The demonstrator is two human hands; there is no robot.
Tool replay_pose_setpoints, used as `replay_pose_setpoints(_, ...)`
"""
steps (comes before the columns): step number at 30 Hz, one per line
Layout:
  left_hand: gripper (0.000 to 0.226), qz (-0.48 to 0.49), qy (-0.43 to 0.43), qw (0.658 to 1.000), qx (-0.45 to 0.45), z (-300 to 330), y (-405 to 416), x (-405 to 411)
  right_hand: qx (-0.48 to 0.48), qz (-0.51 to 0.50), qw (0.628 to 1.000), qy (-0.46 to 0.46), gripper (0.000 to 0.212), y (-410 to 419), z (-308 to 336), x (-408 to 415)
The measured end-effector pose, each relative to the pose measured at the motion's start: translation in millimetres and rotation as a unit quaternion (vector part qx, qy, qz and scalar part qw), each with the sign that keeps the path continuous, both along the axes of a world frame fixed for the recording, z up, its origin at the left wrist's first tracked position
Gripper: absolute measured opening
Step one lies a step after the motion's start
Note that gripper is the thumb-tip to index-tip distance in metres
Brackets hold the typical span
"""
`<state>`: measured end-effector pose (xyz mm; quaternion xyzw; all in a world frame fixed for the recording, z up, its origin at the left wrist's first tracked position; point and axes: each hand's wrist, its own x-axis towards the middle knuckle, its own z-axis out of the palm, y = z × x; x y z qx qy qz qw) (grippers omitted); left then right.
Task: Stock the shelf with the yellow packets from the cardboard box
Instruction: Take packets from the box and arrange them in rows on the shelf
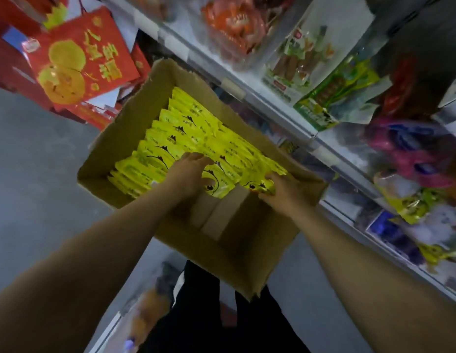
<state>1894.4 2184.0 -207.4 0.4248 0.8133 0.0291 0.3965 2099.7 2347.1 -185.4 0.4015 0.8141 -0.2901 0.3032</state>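
Yellow packets point(186, 128) fill most of the open cardboard box point(135, 146) in front of you, standing in rows on edge, while the end nearest you shows bare cardboard floor. That box sits on the grey floor point(36, 159) just beside the white shelf unit point(293, 118) on your right, whose racks carry green, pink and orange snack bags. Red gift boxes point(79, 54) with yellow print stand beyond the box at upper left. Both your arms reach into the box. Your left hand point(188, 171) lies over the front packets of the left row, fingers bent down onto their tops. Your right hand point(280, 189) pinches the front packet of the right row at its lower edge.
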Motion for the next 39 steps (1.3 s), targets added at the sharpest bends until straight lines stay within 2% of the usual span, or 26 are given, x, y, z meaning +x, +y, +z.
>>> replay_pose_setpoints(5, 0.069, -0.047, 0.013, 0.999, -0.008, -48, 1, -9, 0.04, -0.01, 0.999, -0.019, 0.067, 2, -39, 4)
replay_pose_setpoints(10, 0.075, -0.094, 0.086, 0.992, 0.0, -69, 7, -9, 0.082, -0.032, 0.996, -0.015, 0.075, -3, -66, 10)
replay_pose_setpoints(15, 0.07, -0.15, 0.147, 0.977, -0.021, -74, 13, -5, 0.116, -0.016, 0.993, -0.014, 0.069, -2, -78, 7)
replay_pose_setpoints(18, 0.055, -0.205, 0.189, 0.959, -0.042, -74, 13, -2, 0.128, 0.01, 0.991, -0.027, 0.066, -3, -80, 6)
replay_pose_setpoints(20, 0.045, -0.22, 0.204, 0.952, -0.055, -73, 13, 1, 0.134, 0.008, 0.99, -0.039, 0.059, -6, -81, 5)
replay_pose_setpoints(23, 0.041, -0.221, 0.202, 0.952, -0.068, -70, 12, 3, 0.114, -0.01, 0.993, -0.039, 0.027, -5, -81, 4)
replay_pose_setpoints(26, 0.039, -0.208, 0.164, 0.962, -0.073, -59, 10, 3, 0.043, -0.09, 0.995, -0.006, 0.013, -2, -75, 8)
replay_pose_setpoints(31, 0.034, -0.109, -0.011, 0.992, -0.06, -31, 1, -1, -0.083, -0.182, 0.974, 0.104, 0.016, 4, -38, 12)
replay_pose_setpoints(33, 0.03, -0.077, -0.107, 0.99, -0.053, -17, -5, -2, -0.082, -0.203, 0.963, 0.16, 0.013, 5, -15, 11)
replay_pose_setpoints(36, 0.028, -0.067, -0.178, 0.98, -0.054, 10, -10, -3, -0.068, -0.226, 0.949, 0.209, 0.01, 3, 16, 9)
replay_pose_setpoints(39, 0.025, -0.06, -0.202, 0.977, -0.036, 46, -11, -1, -0.064, -0.255, 0.935, 0.236, 0.029, 5, 47, 8)
